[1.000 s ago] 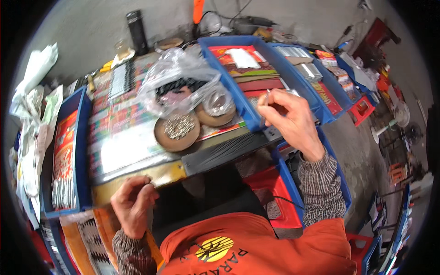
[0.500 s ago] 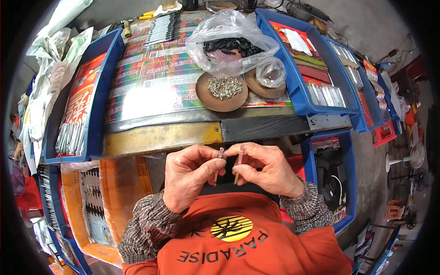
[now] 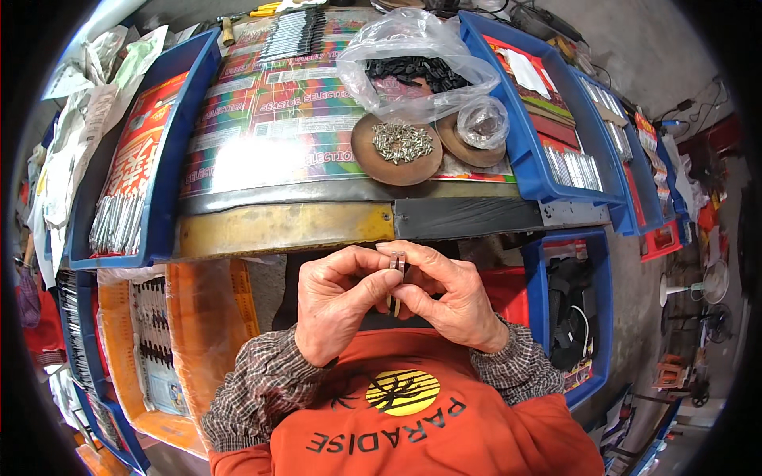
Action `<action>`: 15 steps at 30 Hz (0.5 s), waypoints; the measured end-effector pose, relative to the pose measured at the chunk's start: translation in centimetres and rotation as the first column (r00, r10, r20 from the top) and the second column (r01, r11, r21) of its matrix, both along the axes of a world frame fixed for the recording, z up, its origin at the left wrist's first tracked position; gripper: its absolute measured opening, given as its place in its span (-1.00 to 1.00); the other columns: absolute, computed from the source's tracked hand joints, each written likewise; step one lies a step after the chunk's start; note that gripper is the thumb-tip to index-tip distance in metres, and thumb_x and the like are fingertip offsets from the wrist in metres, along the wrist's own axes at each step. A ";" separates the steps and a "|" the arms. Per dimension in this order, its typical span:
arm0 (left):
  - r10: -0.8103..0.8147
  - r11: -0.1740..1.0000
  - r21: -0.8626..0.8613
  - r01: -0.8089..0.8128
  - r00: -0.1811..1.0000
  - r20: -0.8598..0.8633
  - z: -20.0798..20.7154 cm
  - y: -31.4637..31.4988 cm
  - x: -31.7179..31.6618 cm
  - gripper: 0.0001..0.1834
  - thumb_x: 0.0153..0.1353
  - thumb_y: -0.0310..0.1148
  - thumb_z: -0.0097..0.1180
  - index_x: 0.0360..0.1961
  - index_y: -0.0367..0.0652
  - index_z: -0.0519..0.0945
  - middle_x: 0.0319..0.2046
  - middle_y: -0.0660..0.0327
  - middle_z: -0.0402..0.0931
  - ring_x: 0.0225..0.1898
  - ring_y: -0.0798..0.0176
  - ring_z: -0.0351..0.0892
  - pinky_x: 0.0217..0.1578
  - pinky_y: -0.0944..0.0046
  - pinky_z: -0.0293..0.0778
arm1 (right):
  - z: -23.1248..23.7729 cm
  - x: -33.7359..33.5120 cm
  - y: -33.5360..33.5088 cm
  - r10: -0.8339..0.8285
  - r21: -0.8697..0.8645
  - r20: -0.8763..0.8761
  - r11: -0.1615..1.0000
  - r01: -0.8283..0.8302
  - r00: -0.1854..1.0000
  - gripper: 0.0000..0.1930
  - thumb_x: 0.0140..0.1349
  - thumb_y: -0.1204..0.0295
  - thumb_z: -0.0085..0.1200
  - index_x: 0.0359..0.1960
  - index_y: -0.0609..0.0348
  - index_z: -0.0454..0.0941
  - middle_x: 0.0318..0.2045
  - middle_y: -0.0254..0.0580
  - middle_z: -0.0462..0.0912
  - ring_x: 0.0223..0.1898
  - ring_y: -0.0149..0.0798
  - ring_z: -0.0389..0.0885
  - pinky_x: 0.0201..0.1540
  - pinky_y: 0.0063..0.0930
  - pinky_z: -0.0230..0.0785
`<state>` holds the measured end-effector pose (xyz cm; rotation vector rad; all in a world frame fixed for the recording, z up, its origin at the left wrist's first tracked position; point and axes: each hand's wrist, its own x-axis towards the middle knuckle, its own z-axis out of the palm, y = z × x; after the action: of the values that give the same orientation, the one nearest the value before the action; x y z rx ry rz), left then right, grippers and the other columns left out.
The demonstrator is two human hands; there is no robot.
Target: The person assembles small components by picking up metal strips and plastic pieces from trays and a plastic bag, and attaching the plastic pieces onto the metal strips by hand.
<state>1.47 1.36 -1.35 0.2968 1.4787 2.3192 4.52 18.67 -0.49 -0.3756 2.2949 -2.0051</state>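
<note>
My left hand (image 3: 340,300) and my right hand (image 3: 456,295) meet in front of the red-orange apron, fingers pinched and almost touching. Between the thumbs and fingertips stand narrow flat pieces (image 3: 398,260), brownish with a shiny top, held upright side by side. Fingers cover most of them, so I cannot tell their exact kind or whether they are joined. Beyond the hands, on the bench, a round brown dish (image 3: 367,163) carries a heap of small silver metal pins (image 3: 403,143). Behind it lies an open clear plastic bag (image 3: 361,47) with black parts (image 3: 429,73) inside.
The bench's front edge (image 3: 286,230) runs just past my hands. Blue trays with silver strips flank it, one at the left (image 3: 163,198) and one at the right (image 3: 520,151). Below are an orange-lined crate (image 3: 202,341) and a blue bin (image 3: 607,333) with black items.
My hands have come together, bringing the two narrow pieces, one from each hand, side by side. The view has shifted slightly.
</note>
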 end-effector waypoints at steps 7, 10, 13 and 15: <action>-0.003 1.000 0.017 0.003 1.000 0.027 -0.2 0.0 0.1 -0.91 0.22 -0.57 0.17 -0.25 -0.36 0.62 -0.39 0.19 0.61 -0.47 0.42 0.55 -0.47 0.46 0.51 | 0.3 -0.1 -0.1 0.018 0.057 0.020 0.998 -0.019 1.000 -0.53 0.24 0.64 0.07 0.22 0.20 0.38 -0.30 -0.29 0.62 -0.45 -0.54 0.55 -0.39 -0.61 0.47; 0.007 0.999 0.036 -0.008 0.999 0.044 -0.3 0.2 0.1 -0.91 0.22 -0.57 0.17 -0.26 -0.37 0.63 -0.39 0.18 0.60 -0.47 0.41 0.55 -0.46 0.44 0.50 | 0.0 0.0 -0.1 0.001 0.049 0.003 0.999 -0.001 1.000 -0.50 0.23 0.63 0.08 0.24 0.17 0.37 -0.36 -0.29 0.61 -0.50 -0.56 0.50 -0.44 -0.62 0.43; -0.012 0.998 0.064 0.008 0.997 0.076 -0.6 0.2 0.0 -0.90 0.23 -0.56 0.16 -0.25 -0.37 0.62 -0.40 0.18 0.60 -0.48 0.40 0.54 -0.46 0.43 0.50 | 0.2 0.1 -0.2 -0.002 0.045 0.027 0.999 0.001 1.000 -0.50 0.24 0.63 0.07 0.25 0.18 0.36 -0.37 -0.29 0.61 -0.50 -0.56 0.51 -0.44 -0.63 0.43; -0.046 0.995 0.089 0.035 0.991 0.124 -0.7 0.1 0.0 -0.89 0.23 -0.55 0.16 -0.24 -0.37 0.62 -0.40 0.18 0.60 -0.47 0.39 0.54 -0.46 0.42 0.50 | 0.3 0.2 -0.1 -0.001 0.041 0.044 0.999 0.000 0.999 -0.50 0.24 0.63 0.07 0.25 0.18 0.36 -0.37 -0.29 0.61 -0.49 -0.57 0.51 -0.44 -0.63 0.43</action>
<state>1.49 1.45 -2.07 0.1976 1.3021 2.3281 4.68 18.55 -0.23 -0.3250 2.3064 -1.9430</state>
